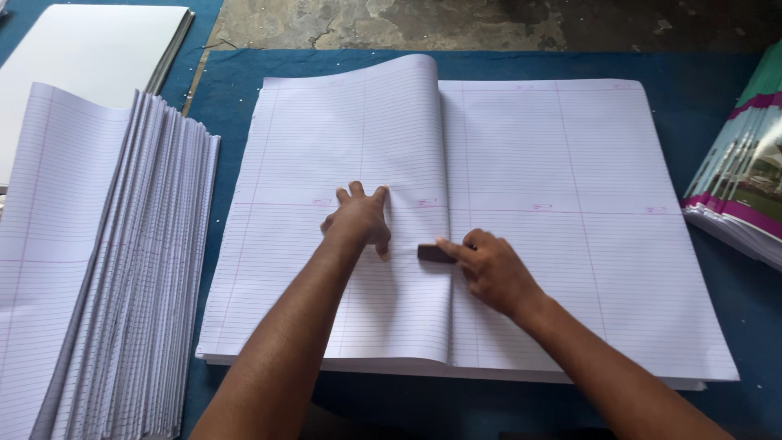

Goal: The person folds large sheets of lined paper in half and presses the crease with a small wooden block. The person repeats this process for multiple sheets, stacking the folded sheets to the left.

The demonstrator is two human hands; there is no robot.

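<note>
At fold of ruled sheets (pixel 521 228): R hand (pixel 493 273) presses dark block (pixel 436 253).

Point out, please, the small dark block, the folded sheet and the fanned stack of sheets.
small dark block (pixel 434 253), head view, its middle.
folded sheet (pixel 358 147), head view, its left half.
fanned stack of sheets (pixel 155 269), head view, its stepped edges.

Bookbinding workshop, stacked ruled sheets (pixel 106 269), printed covers (pixel 741 195), blue mat (pixel 244 69)

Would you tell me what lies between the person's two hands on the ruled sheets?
In the head view, the centre fold of the ruled sheets and a small dark block under the right hand lie beside the left hand.
</note>
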